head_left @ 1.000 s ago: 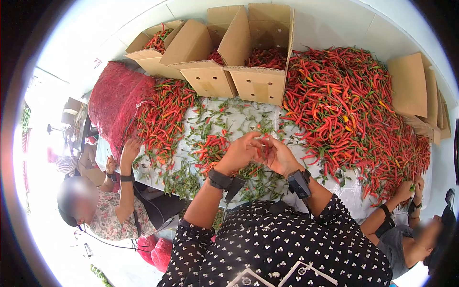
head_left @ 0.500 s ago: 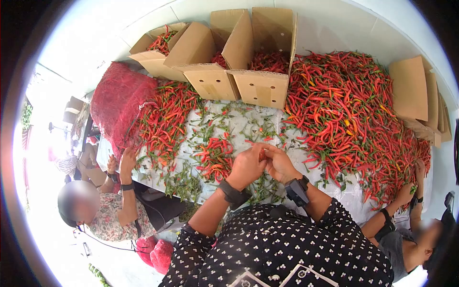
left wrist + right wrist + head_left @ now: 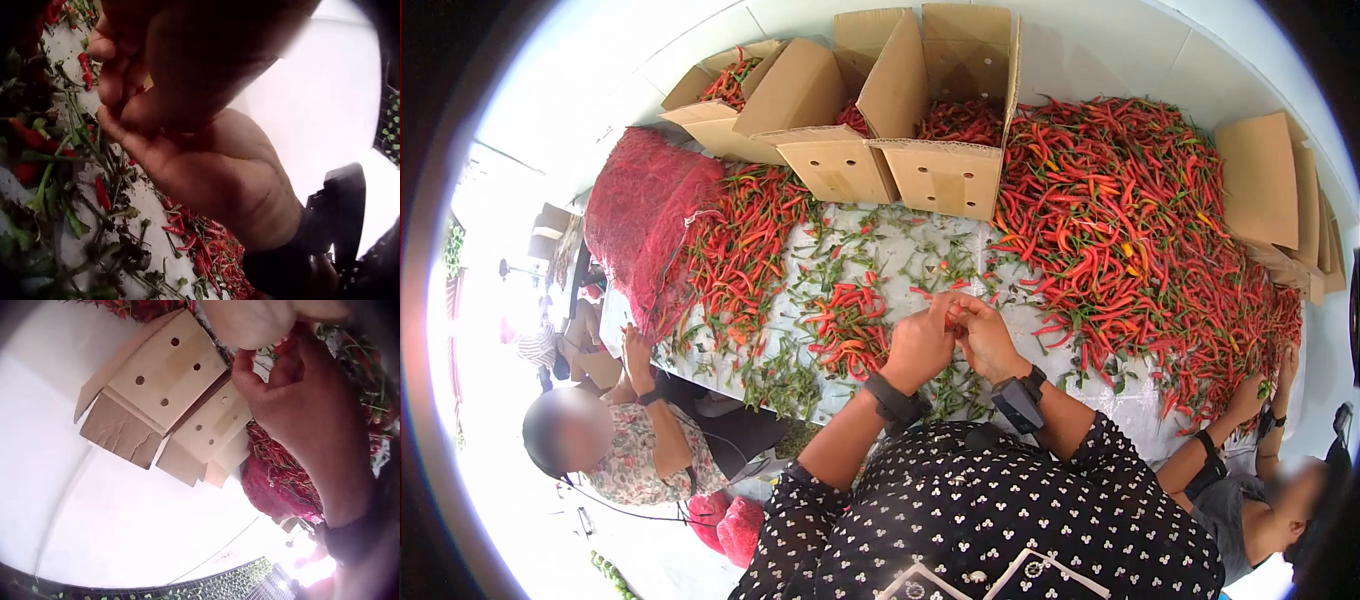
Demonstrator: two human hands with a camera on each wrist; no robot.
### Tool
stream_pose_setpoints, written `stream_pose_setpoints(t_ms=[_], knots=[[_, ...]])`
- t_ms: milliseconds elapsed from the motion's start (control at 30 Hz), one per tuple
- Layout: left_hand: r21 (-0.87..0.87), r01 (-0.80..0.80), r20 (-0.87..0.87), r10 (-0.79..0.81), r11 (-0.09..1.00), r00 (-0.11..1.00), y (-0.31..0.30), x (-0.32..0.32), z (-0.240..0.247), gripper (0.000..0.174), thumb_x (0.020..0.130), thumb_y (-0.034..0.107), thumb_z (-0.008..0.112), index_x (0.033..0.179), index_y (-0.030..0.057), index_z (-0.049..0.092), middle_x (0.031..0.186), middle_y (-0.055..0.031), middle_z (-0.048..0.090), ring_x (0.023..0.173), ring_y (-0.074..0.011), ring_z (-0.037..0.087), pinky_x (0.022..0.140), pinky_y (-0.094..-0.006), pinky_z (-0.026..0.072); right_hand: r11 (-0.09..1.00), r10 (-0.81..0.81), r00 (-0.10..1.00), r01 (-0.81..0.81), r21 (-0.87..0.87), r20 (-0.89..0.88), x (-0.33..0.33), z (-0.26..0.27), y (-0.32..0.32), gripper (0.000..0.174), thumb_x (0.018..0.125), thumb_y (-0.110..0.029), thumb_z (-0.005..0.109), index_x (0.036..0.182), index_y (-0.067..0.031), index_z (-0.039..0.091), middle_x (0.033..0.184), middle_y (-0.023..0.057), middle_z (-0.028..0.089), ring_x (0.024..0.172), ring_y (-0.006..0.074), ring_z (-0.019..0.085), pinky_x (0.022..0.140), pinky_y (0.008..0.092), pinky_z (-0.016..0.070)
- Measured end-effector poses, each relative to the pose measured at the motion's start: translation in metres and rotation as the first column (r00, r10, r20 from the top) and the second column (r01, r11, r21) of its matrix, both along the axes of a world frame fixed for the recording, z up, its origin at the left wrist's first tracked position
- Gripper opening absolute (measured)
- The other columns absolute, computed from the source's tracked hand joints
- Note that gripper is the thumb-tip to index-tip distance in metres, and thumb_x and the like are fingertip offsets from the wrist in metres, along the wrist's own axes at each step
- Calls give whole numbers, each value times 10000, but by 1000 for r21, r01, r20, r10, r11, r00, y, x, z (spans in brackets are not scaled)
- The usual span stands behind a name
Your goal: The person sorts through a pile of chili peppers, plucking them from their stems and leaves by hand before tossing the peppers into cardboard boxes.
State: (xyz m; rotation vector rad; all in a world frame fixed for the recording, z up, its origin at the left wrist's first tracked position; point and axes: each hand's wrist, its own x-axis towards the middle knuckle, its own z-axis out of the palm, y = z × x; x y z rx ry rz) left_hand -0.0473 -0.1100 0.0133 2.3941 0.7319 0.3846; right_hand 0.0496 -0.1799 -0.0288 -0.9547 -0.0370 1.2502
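Both hands meet over the white-covered table [image 3: 920, 238]. The left hand [image 3: 918, 350] has its fingers curled in at a small red chili piece [image 3: 951, 316], mostly hidden by the fingers. From the other side, the right hand [image 3: 990, 345] pinches at the same piece, its fingertips against the left hand's. In the left wrist view, the left hand [image 3: 181, 69] is dark, with the right hand [image 3: 219, 175] beneath it. Red shows between the right hand [image 3: 306, 406] and left hand [image 3: 250, 322] in the right wrist view. A small chili pile [image 3: 847, 325] lies just left of the hands.
Cardboard boxes [image 3: 940, 175] holding chilies stand at the back. A large chili heap [image 3: 1110, 230] is on the right; another pile [image 3: 745, 250] and a red mesh sack [image 3: 640, 215] are on the left. Stems [image 3: 780, 380] litter the table. People work at both sides.
Since a second ago, the hands have come down slightly and their spread fingers have closed together. The person at left has lowered a raised hand.
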Motion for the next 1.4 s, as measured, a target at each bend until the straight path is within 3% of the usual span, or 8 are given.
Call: stream_pose_setpoints(t_ms=[333,533,633,700,867,1100,1233,1400], knots=[[-434,64,106,-20,898,994,32,-15,19,130,729,48,595,852,6,602,635,19,555,586,-19,487,521,-201,403,996,91,994,-89,30,-61,13,-2,-12,217,881,1,363,1031,21,519,819,76,553,695,149,539,607,270,456],[-595,10,-44,-45,804,998,68,-16,18,221,723,88,568,918,13,640,774,-94,640,716,-110,589,663,-259,472,991,119,942,-93,95,-315,23,13,-21,232,906,-158,411,1009,17,524,747,54,504,589,135,440,525,251,359],[-365,292,14,-308,884,951,75,-10,7,148,747,137,612,864,47,623,723,-42,589,620,-147,550,569,-315,448,989,127,940,-95,115,-318,33,13,-26,281,923,-251,416,982,-1,531,730,37,499,596,128,436,530,248,349],[88,101,-140,-88,991,986,75,0,1,173,729,167,607,860,55,623,829,-135,589,736,-302,596,639,-391,483,984,157,950,-126,130,-270,37,12,-27,267,936,-274,413,941,-31,524,688,8,480,598,119,427,529,249,345],[192,84,-288,-26,978,957,79,-1,-28,103,751,129,573,795,37,583,789,-140,578,728,-316,593,626,-409,474,975,201,966,-182,124,-160,35,2,-30,170,936,-172,415,950,-31,508,663,2,447,583,125,419,529,263,349],[-654,-8,-38,-22,757,999,29,-2,45,167,759,110,588,891,8,598,709,-159,595,676,-288,594,633,-354,474,984,141,947,-166,-67,-289,18,17,-21,304,948,-317,368,918,-74,548,667,-10,467,560,111,427,497,247,353],[6,181,-112,-180,983,977,18,-25,-8,160,751,170,592,835,34,597,792,-129,595,738,-311,590,663,-368,480,974,210,900,-224,6,-382,22,13,-31,281,932,-325,419,879,-74,535,650,-16,454,530,96,402,470,227,327],[101,108,-349,-67,989,935,-14,-19,-15,207,735,248,611,762,47,570,789,-127,570,744,-328,591,640,-425,479,962,256,932,-273,-31,-257,28,9,-44,234,902,-315,502,813,-99,521,615,-31,424,493,72,368,430,202,279]])
